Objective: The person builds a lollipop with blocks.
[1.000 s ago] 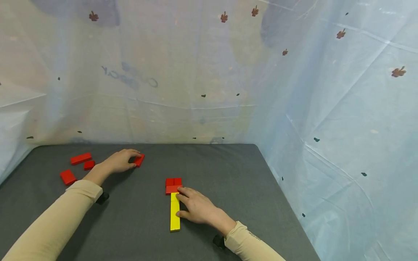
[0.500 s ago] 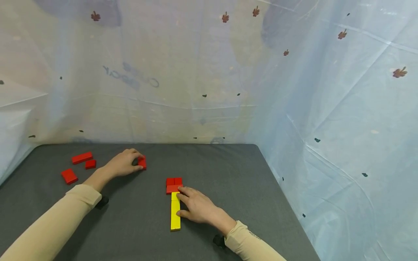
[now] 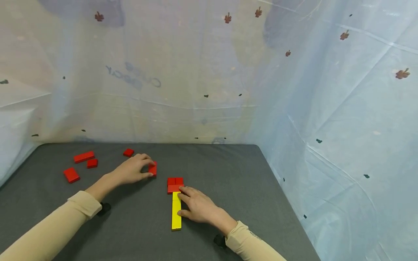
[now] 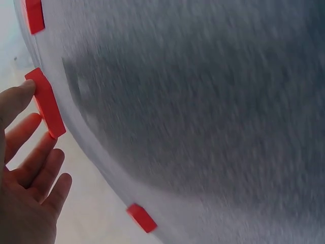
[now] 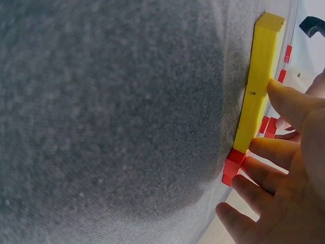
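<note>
My left hand (image 3: 133, 169) pinches a flat red block (image 3: 153, 169) between thumb and fingertips; in the left wrist view the thumb lies at one end of this red block (image 4: 49, 104) and fingertips at its other end. My right hand (image 3: 200, 206) rests beside a yellow strip (image 3: 176, 219) of blocks laid end to end. Its thumb and index fingertip touch the strip's right side, and another fingertip reaches the red blocks (image 3: 173, 189) at the far end. These red blocks sit against the yellow end (image 5: 245, 140), two small squares (image 3: 171, 181) behind a wider piece.
Several loose red blocks lie at the back left: a long one (image 3: 83, 157), a small one (image 3: 92, 163), a wider one (image 3: 71, 175) and another (image 3: 128, 152) behind my left hand. The grey tabletop (image 3: 261, 214) ends at pale plastic sheeting (image 3: 183, 72).
My left hand has moved right and nearer, bringing the red block closer to the assembled blocks. A small red block behind it has come into view. The right hand stays put.
</note>
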`<state>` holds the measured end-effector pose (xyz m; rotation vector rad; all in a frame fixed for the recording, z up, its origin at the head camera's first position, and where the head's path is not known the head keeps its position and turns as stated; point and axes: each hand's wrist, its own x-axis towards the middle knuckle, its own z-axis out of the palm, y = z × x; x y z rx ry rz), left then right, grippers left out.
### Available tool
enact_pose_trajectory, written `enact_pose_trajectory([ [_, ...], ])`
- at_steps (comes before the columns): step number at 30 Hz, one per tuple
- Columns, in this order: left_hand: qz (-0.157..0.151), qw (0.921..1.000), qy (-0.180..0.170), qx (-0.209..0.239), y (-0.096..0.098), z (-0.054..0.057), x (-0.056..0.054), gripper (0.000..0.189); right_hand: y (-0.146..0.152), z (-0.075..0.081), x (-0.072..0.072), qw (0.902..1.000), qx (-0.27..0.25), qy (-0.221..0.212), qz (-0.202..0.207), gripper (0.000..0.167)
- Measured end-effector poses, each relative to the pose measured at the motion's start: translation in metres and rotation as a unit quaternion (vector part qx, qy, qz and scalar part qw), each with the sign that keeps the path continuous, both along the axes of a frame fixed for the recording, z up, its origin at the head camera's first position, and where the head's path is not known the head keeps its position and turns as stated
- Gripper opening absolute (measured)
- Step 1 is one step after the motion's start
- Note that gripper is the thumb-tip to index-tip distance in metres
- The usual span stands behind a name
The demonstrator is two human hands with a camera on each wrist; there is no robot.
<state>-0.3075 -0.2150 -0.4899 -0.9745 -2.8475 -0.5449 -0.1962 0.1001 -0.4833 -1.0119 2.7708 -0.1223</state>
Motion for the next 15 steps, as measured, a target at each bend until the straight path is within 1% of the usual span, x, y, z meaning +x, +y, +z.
enact_pose_trajectory([
  [4,-0.007,0.9999,0.004,-0.006,0.012,-0.003,0.006,0.037,0.000,0.000,0.000,1.0000,0.001,-0.001,-0.003,0.064],
  [7,-0.010,0.9998,0.000,-0.014,0.020,-0.006,0.011,0.037,0.000,-0.001,0.000,1.0000,0.003,0.000,-0.005,0.064],
  [12,-0.014,0.9996,-0.003,-0.022,0.029,-0.007,0.015,0.037,0.000,0.000,0.000,1.0000,0.006,0.003,-0.004,0.065],
  [15,-0.015,0.9995,0.000,-0.026,0.033,-0.007,0.017,0.037,0.000,0.000,-0.001,1.0000,0.006,0.003,-0.002,0.065],
])
